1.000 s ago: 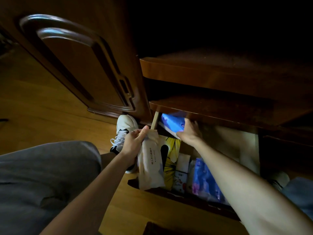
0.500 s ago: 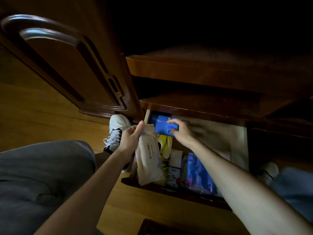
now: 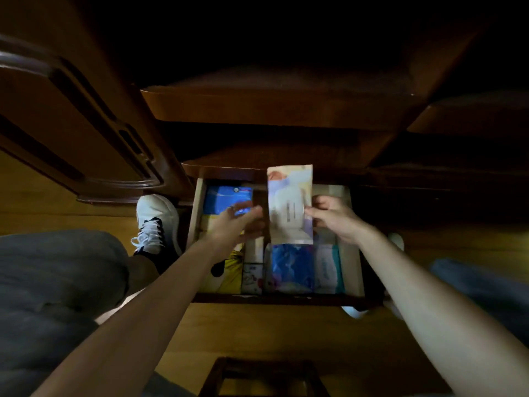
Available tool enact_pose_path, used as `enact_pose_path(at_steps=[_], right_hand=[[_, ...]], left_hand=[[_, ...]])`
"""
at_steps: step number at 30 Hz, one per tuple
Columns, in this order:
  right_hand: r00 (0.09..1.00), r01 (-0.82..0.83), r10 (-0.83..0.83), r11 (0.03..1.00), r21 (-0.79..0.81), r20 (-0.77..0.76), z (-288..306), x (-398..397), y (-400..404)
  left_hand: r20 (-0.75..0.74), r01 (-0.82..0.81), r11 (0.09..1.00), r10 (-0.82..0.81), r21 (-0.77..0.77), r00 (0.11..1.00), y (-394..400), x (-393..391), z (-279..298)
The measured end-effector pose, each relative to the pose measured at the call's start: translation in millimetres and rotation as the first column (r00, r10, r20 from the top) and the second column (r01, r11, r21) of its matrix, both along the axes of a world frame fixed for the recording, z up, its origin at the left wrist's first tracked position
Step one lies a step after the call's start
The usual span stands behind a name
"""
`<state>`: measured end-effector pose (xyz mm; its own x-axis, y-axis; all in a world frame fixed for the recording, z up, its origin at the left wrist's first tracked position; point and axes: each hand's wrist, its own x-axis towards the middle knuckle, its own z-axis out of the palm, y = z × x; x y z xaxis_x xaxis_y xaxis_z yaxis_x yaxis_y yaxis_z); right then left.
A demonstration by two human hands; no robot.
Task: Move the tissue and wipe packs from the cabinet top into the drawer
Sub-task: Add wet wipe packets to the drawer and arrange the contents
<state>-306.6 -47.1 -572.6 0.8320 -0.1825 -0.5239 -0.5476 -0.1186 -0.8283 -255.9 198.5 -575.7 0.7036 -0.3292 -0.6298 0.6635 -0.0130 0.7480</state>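
Right hand [image 3: 332,217]: pinching the right edge of a pale wipe pack [image 3: 289,206], thumb and fingers clamped on it, so the pack hangs upright over the open drawer [image 3: 353,242].

Left hand [image 3: 239,222]: fingers stretched out and apart, holding nothing, reaching toward the pack's left edge. It's a bit blurry, so I can't tell if the fingertips actually touch the pack or stop just short.

Wipe pack: long flat pouch, whitish with some orange at the top end and a dark line of print down the middle. It's above the middle of the drawer, not lying in it.

Drawer: pulled out at the bottom of the dark wooden cabinet [image 3: 286,110], light wood sides, pretty packed already.

Back left of drawer: a bright blue tissue pack [image 3: 223,197], lying flat, partly behind the left hand.

Front left: a yellow pack [image 3: 230,275] with a dark spot on it, under the left forearm.

Front middle: a small white pack with a cartoon print [image 3: 252,279], squeezed between the yellow one and a blue soft pack [image 3: 292,267].

Front right: a pale wipe pack with teal trim [image 3: 327,269], just beside the blue soft pack.

Cabinet door [image 3: 71,124]: swung open on the left, curved moulding on it.

Floor [image 3: 257,330]: yellowish wood. A white sneaker [image 3: 156,222] with dark trim sits just left of the drawer, grey trouser leg [image 3: 57,282] in the lower left.

Bottom edge: some dark wooden frame thing [image 3: 263,376], can't tell what it is.
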Motion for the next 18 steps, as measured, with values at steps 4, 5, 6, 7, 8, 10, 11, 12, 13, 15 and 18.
enact_pose_path(at_steps=[4,5,6,7,8,10,11,12,13,15,18], right_hand=[[0.994,0.108,-0.109,0.982,-0.157,0.005,4,-16,-32],[0.995,0.092,-0.100,0.960,-0.266,-0.016,4,-18,-39],[0.996,0.051,-0.075,0.924,-0.380,-0.050,4,-20,-45],[0.994,-0.006,-0.047,0.881,-0.472,-0.099,4,-21,-49],[0.989,-0.057,-0.025,0.846,-0.530,-0.146,4,-23,-51],[0.979,-0.103,-0.003,0.853,-0.512,-0.202,3,-26,-52],[0.979,-0.087,-0.003,0.899,-0.430,-0.203,3,-29,-51],[0.980,-0.066,0.000,0.945,-0.321,-0.201,2,-31,-49],[0.980,-0.057,0.015,0.976,-0.212,-0.198,3,-33,-46],[0.979,-0.108,0.086,0.988,-0.112,-0.184,-1,-30,-39],[0.944,-0.298,0.231,0.901,-0.315,-0.234,-19,-20,-29]], left_hand=[[0.208,0.356,0.888,-0.422,0.292,0.882,-31,-20,-13],[0.268,0.409,0.827,-0.525,0.387,0.808,-37,-24,-18],[0.306,0.445,0.736,-0.639,0.511,0.706,-41,-28,-23],[0.312,0.455,0.633,-0.738,0.626,0.598,-45,-33,-29],[0.302,0.448,0.559,-0.796,0.697,0.524,-50,-37,-34],[0.294,0.440,0.542,-0.806,0.716,0.513,-60,-45,-41],[0.299,0.455,0.610,-0.754,0.649,0.585,-66,-47,-42],[0.291,0.463,0.721,-0.655,0.515,0.697,-71,-48,-41],[0.242,0.449,0.813,-0.551,0.370,0.799,-76,-47,-40],[0.158,0.367,0.889,-0.417,0.273,0.895,-80,-40,-40],[0.164,0.251,0.888,-0.334,0.385,0.928,-70,-30,-45]])
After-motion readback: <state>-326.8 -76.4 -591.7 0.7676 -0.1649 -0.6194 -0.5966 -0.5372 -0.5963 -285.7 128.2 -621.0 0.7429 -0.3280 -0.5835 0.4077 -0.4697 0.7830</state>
